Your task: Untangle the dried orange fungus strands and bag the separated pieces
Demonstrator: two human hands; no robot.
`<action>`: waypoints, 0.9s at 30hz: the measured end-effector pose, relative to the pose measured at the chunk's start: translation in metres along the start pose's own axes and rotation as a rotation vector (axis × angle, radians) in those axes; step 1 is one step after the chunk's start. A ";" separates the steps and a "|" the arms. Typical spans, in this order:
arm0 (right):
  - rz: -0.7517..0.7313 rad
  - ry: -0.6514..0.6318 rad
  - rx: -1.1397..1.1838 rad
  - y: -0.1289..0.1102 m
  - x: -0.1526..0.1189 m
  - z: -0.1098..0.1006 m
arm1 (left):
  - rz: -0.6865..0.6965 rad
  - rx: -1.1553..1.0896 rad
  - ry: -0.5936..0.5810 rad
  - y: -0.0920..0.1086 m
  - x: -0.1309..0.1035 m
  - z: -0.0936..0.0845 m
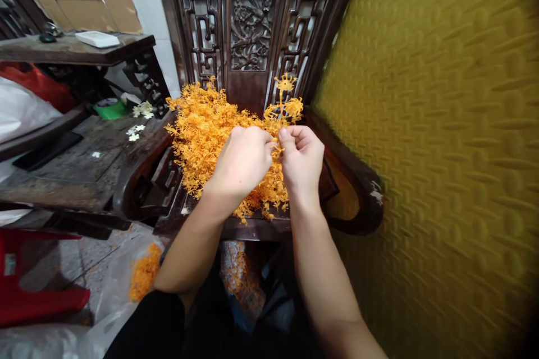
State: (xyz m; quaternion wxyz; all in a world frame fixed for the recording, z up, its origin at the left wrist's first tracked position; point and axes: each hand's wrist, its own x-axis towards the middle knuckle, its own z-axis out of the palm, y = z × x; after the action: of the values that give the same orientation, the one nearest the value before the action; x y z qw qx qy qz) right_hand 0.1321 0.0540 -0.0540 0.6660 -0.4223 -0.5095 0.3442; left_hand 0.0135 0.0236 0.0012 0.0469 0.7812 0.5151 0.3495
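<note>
A large heap of orange plastic flower pieces (206,129) lies on the seat of a dark carved wooden chair (261,230). Over the heap's right side, my right hand (302,157) pinches the stem of an orange flower sprig (285,87), whose several blossoms stand up above the fingertips. My left hand (246,157) is closed close beside it, back of the hand up, with its fingertips at a small orange piece near the sprig's lower end. Its fingers partly hide what they grip.
At left, a wooden bench (63,174) bears green tape (110,108) and pale flower pieces (143,109). A red stool (37,297) and a plastic bag with orange pieces (145,272) are on the floor. A yellow textured surface (438,140) borders the right.
</note>
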 end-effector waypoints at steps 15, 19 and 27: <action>0.229 -0.277 0.437 -0.033 0.017 -0.060 | -0.095 -0.248 0.221 -0.030 -0.024 -0.056; 0.199 -0.375 0.456 -0.037 0.011 -0.052 | -0.100 -0.351 0.132 -0.022 -0.015 -0.043; 0.227 -0.565 0.506 -0.040 0.005 -0.049 | -0.075 -0.564 0.053 -0.019 -0.008 -0.037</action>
State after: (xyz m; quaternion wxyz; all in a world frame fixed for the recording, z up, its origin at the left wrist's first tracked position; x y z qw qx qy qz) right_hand 0.1823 0.0320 -0.0218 0.5404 -0.1873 -0.5219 0.6329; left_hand -0.0250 0.0155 0.0170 0.2618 0.7083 0.4273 0.4972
